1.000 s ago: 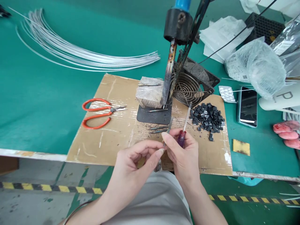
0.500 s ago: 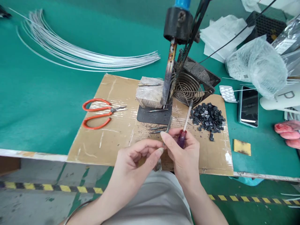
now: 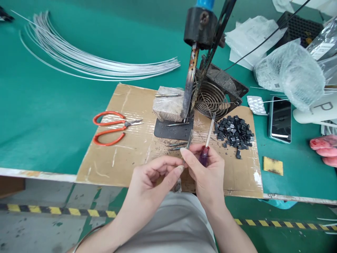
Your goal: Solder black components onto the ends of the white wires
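My right hand [image 3: 207,172] is closed round a screwdriver [image 3: 204,151] with a dark red handle, its shaft pointing up and away. Between the thumb and fingers of the same hand is a thin metal rod [image 3: 190,139]. My left hand [image 3: 155,181] pinches at the rod's lower end, its fingertips touching those of my right hand; whatever sits between them is too small to make out. Just beyond, more metal rods [image 3: 177,144] lie on the cardboard [image 3: 118,161]. A heap of small black parts [image 3: 233,133] is to the right of the screwdriver.
Orange-handled scissors [image 3: 109,128] lie at left. A soldering iron [image 3: 190,77] hangs over a wrapped block [image 3: 168,105], beside a fan [image 3: 213,98]. White wires [image 3: 105,63] curve across the back left. At right are a phone [image 3: 280,119] and a yellow sponge [image 3: 273,166].
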A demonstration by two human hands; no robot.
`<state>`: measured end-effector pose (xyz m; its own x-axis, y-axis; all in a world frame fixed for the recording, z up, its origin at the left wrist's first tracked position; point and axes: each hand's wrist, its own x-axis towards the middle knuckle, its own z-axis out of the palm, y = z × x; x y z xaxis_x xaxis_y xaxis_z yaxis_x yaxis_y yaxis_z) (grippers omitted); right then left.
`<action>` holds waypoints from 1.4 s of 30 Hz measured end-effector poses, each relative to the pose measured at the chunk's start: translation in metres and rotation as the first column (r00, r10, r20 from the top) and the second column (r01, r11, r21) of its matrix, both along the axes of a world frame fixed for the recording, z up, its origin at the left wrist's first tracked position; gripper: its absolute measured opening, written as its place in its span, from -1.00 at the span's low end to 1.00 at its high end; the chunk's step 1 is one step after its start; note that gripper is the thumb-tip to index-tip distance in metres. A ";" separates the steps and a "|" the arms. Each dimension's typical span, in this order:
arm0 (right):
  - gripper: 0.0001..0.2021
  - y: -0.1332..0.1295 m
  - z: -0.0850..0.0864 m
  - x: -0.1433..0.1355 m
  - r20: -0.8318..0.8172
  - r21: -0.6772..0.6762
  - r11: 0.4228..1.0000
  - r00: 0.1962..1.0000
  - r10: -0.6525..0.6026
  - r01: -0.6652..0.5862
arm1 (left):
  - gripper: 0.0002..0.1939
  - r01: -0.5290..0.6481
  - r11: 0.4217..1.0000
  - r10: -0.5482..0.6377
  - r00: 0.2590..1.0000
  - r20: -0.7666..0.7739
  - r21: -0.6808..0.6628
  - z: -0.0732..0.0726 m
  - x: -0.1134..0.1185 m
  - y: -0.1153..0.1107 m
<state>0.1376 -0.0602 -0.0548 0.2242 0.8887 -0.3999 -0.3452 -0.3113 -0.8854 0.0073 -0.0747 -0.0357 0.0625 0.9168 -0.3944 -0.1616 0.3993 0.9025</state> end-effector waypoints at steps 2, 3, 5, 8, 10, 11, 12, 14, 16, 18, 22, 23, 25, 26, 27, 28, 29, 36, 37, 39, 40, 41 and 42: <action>-0.72 0.001 0.001 0.000 0.016 0.010 1.000 1.000 -0.002 0.002 | -0.93 0.002 1.000 -0.002 1.000 -0.001 0.000 0.000 0.000 0.000; -0.72 0.001 0.002 -0.001 0.021 0.014 1.000 1.000 -0.002 0.002 | -0.93 0.005 1.000 -0.005 1.000 0.000 -0.002 0.000 0.000 0.000; -0.72 0.002 0.004 -0.001 0.024 0.017 1.000 1.000 -0.002 0.001 | -0.92 0.000 1.000 0.000 1.000 0.006 -0.010 -0.001 0.001 0.001; -0.74 0.003 0.006 -0.002 0.037 0.021 1.000 0.999 -0.005 0.004 | -0.92 -0.005 1.000 0.005 1.000 0.018 -0.012 -0.002 0.001 0.002; -0.74 0.004 0.007 -0.003 0.058 0.030 0.999 0.998 -0.013 0.011 | -0.93 -0.003 1.000 0.003 1.000 0.022 -0.004 -0.003 0.000 0.002; -0.75 0.004 0.008 -0.003 0.067 0.036 0.999 0.998 -0.015 0.013 | -0.93 -0.001 1.000 0.001 1.000 0.025 -0.003 -0.004 0.000 0.002; -0.75 0.005 0.008 -0.003 0.076 0.043 0.999 0.997 -0.018 0.014 | -0.93 -0.001 1.000 0.001 1.000 0.029 -0.004 -0.004 -0.001 0.001; -0.75 0.006 0.008 -0.004 0.094 0.054 0.998 0.995 -0.021 0.016 | -0.95 -0.001 1.000 0.002 0.999 0.041 -0.012 -0.006 -0.002 0.000; -0.75 0.006 0.008 -0.004 0.108 0.058 0.998 0.994 -0.021 0.015 | -0.96 -0.003 1.000 0.004 0.998 0.056 -0.019 -0.008 -0.003 -0.001; -0.75 0.007 0.008 -0.004 0.117 0.054 0.998 0.993 -0.018 0.012 | -0.97 -0.005 1.000 0.007 0.998 0.069 -0.026 -0.009 -0.003 -0.001; -0.76 0.007 0.008 -0.004 0.109 0.034 0.999 0.994 -0.019 0.015 | -0.95 -0.003 0.999 0.006 0.997 0.077 -0.045 -0.009 -0.004 -0.002; -0.76 0.007 0.008 -0.004 0.106 0.031 0.999 0.994 -0.020 0.017 | -0.94 -0.005 0.999 0.009 0.997 0.075 -0.049 -0.009 -0.004 -0.002; -0.76 0.007 0.008 -0.004 0.104 0.030 0.999 0.994 -0.021 0.018 | -0.93 -0.008 0.998 0.012 0.998 0.068 -0.060 -0.009 -0.004 -0.002; -0.76 0.007 0.008 -0.004 0.103 0.033 0.999 0.994 -0.020 0.016 | -0.92 -0.009 0.998 0.013 0.998 0.061 -0.064 -0.009 -0.005 -0.001; -0.77 0.007 0.008 -0.004 0.102 0.038 0.999 0.995 -0.018 0.014 | -0.91 -0.006 0.998 0.009 0.998 0.054 -0.067 -0.009 -0.005 -0.001; -0.77 0.008 0.007 -0.005 0.102 0.044 0.999 0.995 -0.017 0.012 | -0.91 -0.001 0.998 0.004 0.999 0.049 -0.065 -0.009 -0.005 0.000; -0.77 0.008 0.007 -0.005 0.104 0.049 0.999 0.994 -0.017 0.012 | -0.90 -0.001 0.998 0.004 0.999 0.043 -0.062 -0.009 -0.004 0.001; -0.79 0.013 0.007 -0.008 0.180 0.075 0.997 0.984 -0.013 0.000 | -0.86 0.002 0.999 -0.002 1.000 0.026 -0.032 -0.011 -0.003 0.007; -0.79 0.013 0.007 -0.008 0.193 0.081 0.997 0.981 -0.010 -0.006 | -0.86 -0.002 1.000 0.003 1.000 0.026 -0.026 -0.011 -0.003 0.008; -0.81 0.015 0.008 -0.008 0.212 0.099 0.995 0.977 -0.005 -0.017 | -0.87 -0.041 0.999 0.041 0.999 0.027 -0.028 -0.009 -0.001 0.009; -0.82 0.016 0.008 -0.008 0.218 0.107 0.994 0.976 -0.001 -0.023 | -0.87 -0.068 0.997 0.069 0.997 0.028 -0.035 -0.008 0.000 0.009; -0.83 0.017 0.008 -0.008 0.223 0.114 0.993 0.975 0.004 -0.030 | -0.88 -0.097 0.994 0.099 0.995 0.029 -0.044 -0.007 0.001 0.010; -0.83 0.018 0.008 -0.008 0.227 0.121 0.992 0.974 0.007 -0.035 | -0.89 -0.124 0.991 0.126 0.992 0.030 -0.053 -0.007 0.002 0.011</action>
